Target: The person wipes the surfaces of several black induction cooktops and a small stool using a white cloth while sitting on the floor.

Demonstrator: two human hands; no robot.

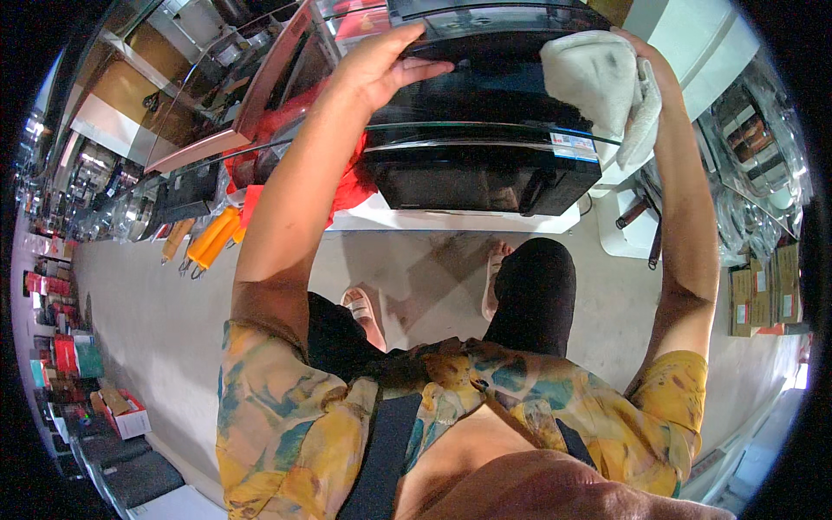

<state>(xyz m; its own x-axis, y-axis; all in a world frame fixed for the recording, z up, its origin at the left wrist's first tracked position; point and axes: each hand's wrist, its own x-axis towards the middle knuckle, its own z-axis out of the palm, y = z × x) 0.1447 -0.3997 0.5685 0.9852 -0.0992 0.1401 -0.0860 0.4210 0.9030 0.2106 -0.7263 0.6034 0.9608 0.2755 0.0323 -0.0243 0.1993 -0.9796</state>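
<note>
A glossy black appliance lies across a glass shelf in front of me. At its left end is my left hand, fingers apart, thumb up near the top edge and fingertips by the dark front. My right hand is at the far right end, mostly behind a white cloth that hangs from it against the black surface. Below the glass edge sits another black boxy appliance, with a printed label near its upper right corner.
Orange-handled tools and red plastic lie at the lower shelf's left. A pink-framed panel leans at upper left. Plastic-wrapped pans and brown cartons stand right. A white open box is on the floor at left.
</note>
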